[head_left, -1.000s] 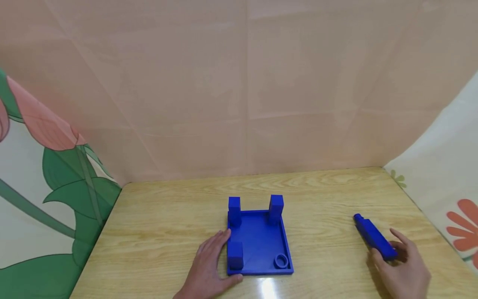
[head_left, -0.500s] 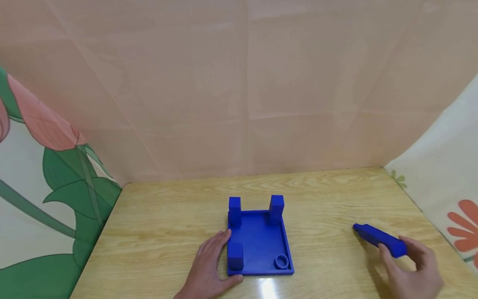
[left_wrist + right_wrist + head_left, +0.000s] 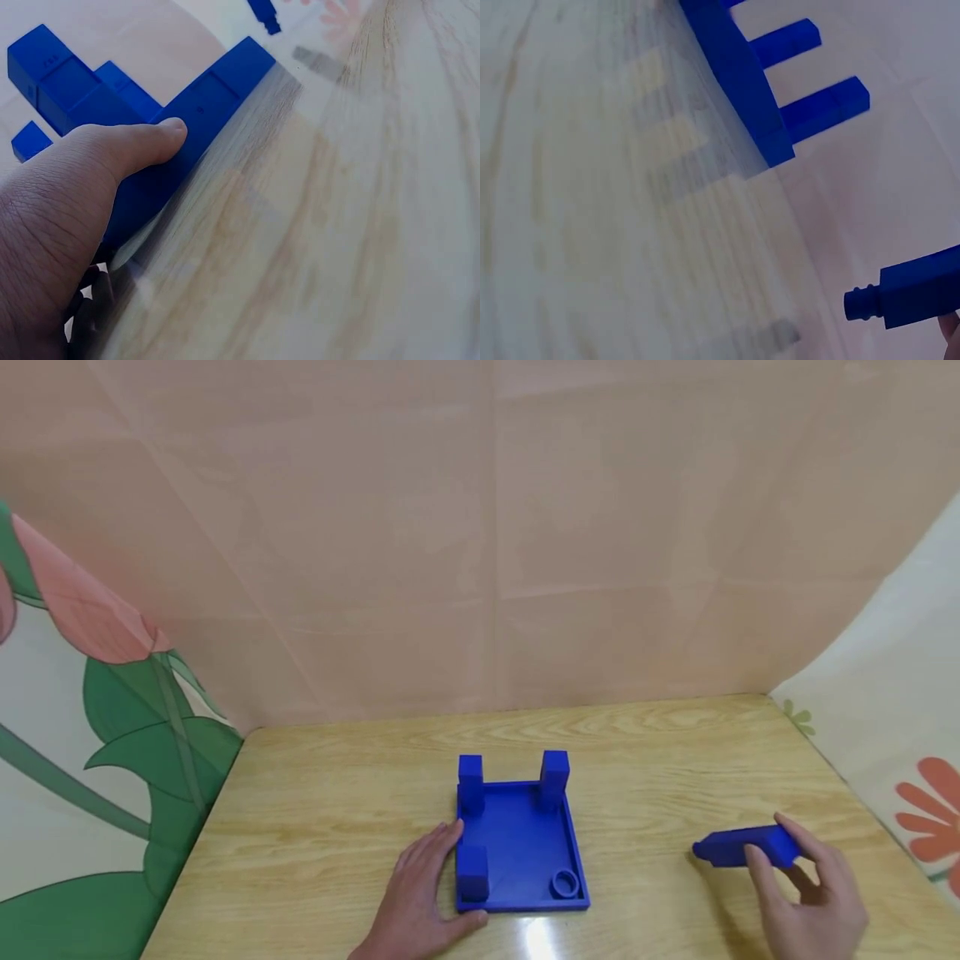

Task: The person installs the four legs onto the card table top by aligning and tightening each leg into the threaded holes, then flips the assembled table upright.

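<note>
A square blue base (image 3: 521,847) with a low rim lies on the table. Three blue posts stand at its corners: back left (image 3: 471,785), back right (image 3: 553,783) and front left (image 3: 473,874). At the front right corner is a round socket (image 3: 565,884). My left hand (image 3: 416,897) grips the base's front left corner, its thumb (image 3: 154,142) against the front side. To the right, my right hand (image 3: 813,897) pinches a loose blue post (image 3: 723,849) by its thick end. That post is above the table, its threaded tip (image 3: 862,303) pointing left toward the base.
The wood-grained table (image 3: 337,802) extends on both sides of the base. Behind it hangs a plain pinkish cloth (image 3: 495,568). Flower-printed cloths border the left (image 3: 142,735) and right (image 3: 885,693) sides.
My right hand has lifted the loose post off the table and turned it from slanting away to nearly sideways, tip left. The left hand and the base have stayed put.
</note>
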`<act>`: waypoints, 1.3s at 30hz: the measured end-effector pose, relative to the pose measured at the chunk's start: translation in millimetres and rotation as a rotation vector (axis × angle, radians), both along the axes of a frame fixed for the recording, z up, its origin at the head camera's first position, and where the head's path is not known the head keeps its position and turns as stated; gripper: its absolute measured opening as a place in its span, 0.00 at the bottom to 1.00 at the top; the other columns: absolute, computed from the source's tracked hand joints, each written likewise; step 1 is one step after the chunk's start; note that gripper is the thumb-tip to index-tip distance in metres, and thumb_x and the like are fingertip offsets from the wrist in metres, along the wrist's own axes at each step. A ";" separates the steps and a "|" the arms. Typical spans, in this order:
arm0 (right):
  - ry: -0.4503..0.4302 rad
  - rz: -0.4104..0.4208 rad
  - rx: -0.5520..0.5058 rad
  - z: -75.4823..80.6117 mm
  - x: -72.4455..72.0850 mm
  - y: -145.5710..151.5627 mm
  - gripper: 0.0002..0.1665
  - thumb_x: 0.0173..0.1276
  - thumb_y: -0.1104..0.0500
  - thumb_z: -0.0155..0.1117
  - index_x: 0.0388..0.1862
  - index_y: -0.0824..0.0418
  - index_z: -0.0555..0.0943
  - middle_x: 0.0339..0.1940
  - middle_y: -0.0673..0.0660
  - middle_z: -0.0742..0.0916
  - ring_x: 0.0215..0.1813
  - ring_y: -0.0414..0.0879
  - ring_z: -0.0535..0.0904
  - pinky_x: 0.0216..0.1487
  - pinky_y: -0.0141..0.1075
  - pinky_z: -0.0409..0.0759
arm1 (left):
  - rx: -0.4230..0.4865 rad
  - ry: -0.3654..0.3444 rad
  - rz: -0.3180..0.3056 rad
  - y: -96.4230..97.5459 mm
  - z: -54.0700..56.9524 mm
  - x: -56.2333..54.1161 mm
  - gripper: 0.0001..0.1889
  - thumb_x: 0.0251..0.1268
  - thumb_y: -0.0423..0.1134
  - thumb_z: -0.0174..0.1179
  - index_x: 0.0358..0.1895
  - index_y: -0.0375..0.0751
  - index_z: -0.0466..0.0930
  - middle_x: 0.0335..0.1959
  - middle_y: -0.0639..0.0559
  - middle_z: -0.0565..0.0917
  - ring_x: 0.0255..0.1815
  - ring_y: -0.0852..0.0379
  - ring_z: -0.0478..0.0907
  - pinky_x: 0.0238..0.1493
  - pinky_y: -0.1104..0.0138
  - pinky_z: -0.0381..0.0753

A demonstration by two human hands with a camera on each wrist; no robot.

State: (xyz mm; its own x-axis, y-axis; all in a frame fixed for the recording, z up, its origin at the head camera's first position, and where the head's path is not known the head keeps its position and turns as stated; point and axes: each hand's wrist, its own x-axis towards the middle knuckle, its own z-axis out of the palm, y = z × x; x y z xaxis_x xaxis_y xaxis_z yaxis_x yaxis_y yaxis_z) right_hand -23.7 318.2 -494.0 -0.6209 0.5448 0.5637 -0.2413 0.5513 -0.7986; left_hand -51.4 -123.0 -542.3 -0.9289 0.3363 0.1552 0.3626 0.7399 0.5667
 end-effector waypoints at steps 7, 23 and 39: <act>-0.051 0.027 0.029 19.7 -0.1 -15.9 0.40 0.59 0.86 0.75 0.71 0.69 0.85 0.55 0.34 0.85 0.56 0.34 0.82 0.55 0.15 0.81 | 0.000 0.010 0.002 -0.5 -0.5 0.2 0.60 0.59 0.79 0.71 0.90 0.57 0.60 0.86 0.50 0.71 0.85 0.42 0.67 0.81 0.35 0.70; 0.317 0.499 -0.037 43.9 -16.3 -67.9 0.25 0.61 0.82 0.77 0.56 0.91 0.79 0.54 0.57 0.91 0.55 0.42 0.87 0.61 0.24 0.86 | 0.011 0.041 0.002 -0.3 -1.1 0.0 0.60 0.60 0.79 0.70 0.90 0.55 0.60 0.85 0.49 0.72 0.85 0.42 0.68 0.81 0.35 0.70; 0.307 0.673 0.120 45.6 -21.6 -110.4 0.33 0.74 0.52 0.79 0.54 0.85 0.84 0.53 0.54 0.90 0.54 0.37 0.86 0.59 0.22 0.86 | 0.001 0.012 -0.005 -0.2 -1.0 -0.6 0.60 0.60 0.78 0.72 0.91 0.58 0.58 0.87 0.50 0.70 0.86 0.44 0.66 0.83 0.38 0.68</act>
